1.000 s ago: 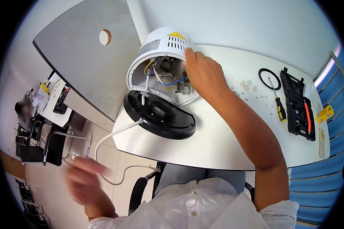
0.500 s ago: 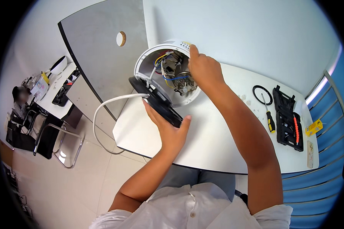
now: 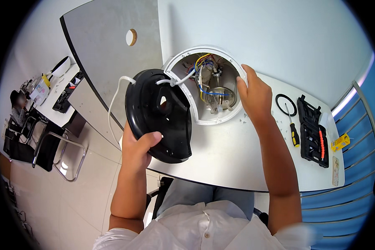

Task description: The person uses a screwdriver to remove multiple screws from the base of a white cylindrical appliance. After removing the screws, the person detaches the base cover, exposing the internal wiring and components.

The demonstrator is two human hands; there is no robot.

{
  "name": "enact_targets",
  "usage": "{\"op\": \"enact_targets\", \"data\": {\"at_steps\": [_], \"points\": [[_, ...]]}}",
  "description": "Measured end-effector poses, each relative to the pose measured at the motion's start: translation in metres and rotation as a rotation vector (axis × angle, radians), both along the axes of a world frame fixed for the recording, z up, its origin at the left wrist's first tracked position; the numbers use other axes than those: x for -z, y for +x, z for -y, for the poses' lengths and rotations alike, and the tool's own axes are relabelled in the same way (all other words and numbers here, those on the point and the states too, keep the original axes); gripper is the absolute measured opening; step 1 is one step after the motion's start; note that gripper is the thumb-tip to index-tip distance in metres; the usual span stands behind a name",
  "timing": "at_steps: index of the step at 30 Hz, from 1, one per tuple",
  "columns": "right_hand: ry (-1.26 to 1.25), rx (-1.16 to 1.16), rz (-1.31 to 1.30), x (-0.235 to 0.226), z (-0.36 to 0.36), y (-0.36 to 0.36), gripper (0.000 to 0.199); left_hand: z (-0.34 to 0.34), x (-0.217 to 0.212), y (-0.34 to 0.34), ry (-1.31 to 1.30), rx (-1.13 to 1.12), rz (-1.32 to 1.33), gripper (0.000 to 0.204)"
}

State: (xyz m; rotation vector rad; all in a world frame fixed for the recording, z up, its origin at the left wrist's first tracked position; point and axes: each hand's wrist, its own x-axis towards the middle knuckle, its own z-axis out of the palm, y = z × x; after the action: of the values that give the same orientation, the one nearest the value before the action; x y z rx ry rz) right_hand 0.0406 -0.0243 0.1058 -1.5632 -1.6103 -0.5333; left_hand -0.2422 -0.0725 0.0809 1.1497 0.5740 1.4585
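Note:
A white round appliance [image 3: 183, 56] lies on its side on the white table [image 3: 229, 162], its open underside facing me with coloured wires and metal parts inside. My right hand [image 3: 254, 93] grips its right rim. My left hand [image 3: 138, 146] holds the black round base plate [image 3: 158, 114] upright by its lower left edge, lifted off the table and swung aside to the left of the opening. A white cord [image 3: 112, 108] runs from the plate down past the table edge.
A black ring [image 3: 286, 104], a yellow-handled screwdriver [image 3: 293, 132] and an open black tool case [image 3: 313, 132] lie at the right. A small yellow object [image 3: 340, 142] sits near the table's right edge. A grey table [image 3: 108, 37] with a round hole stands behind. Chairs and another person are at far left.
My left hand came up from below the table, took the black base plate and lifted it upright. The appliance's opening has turned toward me. My right hand stays on the rim.

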Motion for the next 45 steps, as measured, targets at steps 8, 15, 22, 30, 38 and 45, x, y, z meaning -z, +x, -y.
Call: {"op": "enact_targets", "data": {"at_steps": [8, 15, 22, 30, 38, 45], "points": [[0.095, -0.047, 0.004, -0.006, 0.001, -0.016, 0.024, -0.007, 0.011, -0.011, 0.023, -0.003, 0.03, 0.086], [0.047, -0.18, -0.273, 0.01, 0.001, -0.005, 0.038, -0.024, 0.01, -0.009, 0.107, 0.062, 0.01, 0.087], [-0.056, -0.237, -0.46, 0.041, 0.011, 0.027, 0.054, -0.042, 0.0, 0.016, 0.208, 0.174, -0.134, 0.08], [-0.265, -0.153, -0.655, 0.062, 0.015, 0.043, 0.06, -0.054, 0.018, 0.035, 0.264, 0.211, -0.348, 0.078], [-0.263, -0.241, -0.656, 0.092, 0.013, 0.056, 0.066, -0.053, 0.05, 0.042, 0.303, 0.184, -0.421, 0.071], [-0.377, -0.129, -0.628, 0.109, 0.009, 0.055, 0.081, -0.051, 0.069, 0.037, 0.247, 0.151, -0.276, 0.083]]}}
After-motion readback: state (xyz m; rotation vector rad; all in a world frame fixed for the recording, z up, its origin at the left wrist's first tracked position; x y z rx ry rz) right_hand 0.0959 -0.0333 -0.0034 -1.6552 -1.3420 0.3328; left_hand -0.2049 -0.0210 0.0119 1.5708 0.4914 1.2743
